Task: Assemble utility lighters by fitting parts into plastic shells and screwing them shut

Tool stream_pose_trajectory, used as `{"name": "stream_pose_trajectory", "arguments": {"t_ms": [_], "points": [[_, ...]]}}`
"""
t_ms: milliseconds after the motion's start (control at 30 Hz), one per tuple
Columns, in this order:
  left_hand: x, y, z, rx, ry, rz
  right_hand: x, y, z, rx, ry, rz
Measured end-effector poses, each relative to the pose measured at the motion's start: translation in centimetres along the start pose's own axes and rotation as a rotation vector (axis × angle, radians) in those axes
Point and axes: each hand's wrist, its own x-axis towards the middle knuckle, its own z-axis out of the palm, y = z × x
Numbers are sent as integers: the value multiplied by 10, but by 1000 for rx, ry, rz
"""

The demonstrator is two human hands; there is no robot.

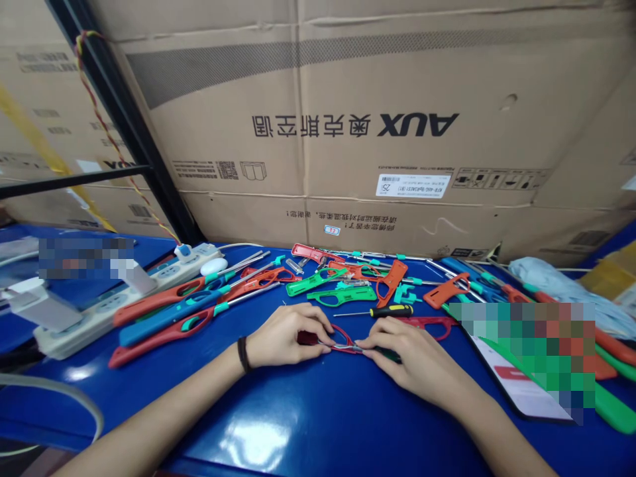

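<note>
My left hand (285, 334) and my right hand (402, 354) meet at the middle of a blue table (308, 417). Both are closed in a pinch on a small red lighter part with a thin metal piece (342, 343) between the fingertips. The left wrist carries a dark band (242, 353). Just behind the hands lies a small screwdriver with a black and yellow handle (390, 311). A red lighter shell (432, 323) lies by the right hand.
Long stick lighters and their shells in red, blue and green lie across the table behind the hands (199, 308). A white power strip (114, 301) sits at the left. Large cardboard boxes (348, 132) wall off the back. Green parts (613, 407) lie at the right.
</note>
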Motion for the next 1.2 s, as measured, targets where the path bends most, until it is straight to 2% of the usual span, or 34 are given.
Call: {"name": "stream_pose_trajectory", "arguments": {"t_ms": [100,267,433,600,833,1200], "points": [[1,-1,2,-12,16,-2,2,-4,2,-91,-3,-46],[0,-4,6,-39,28,1,3,-18,15,-410,59,-170],[-1,-3,5,-51,40,2,4,-29,25,-491,130,-209],[1,0,3,-51,31,-1,4,-24,19,-367,199,-134],[1,-1,9,-82,48,48,3,-16,11,-7,200,-55],[-2,0,7,-109,21,92,5,-17,16,2,165,-82]]}}
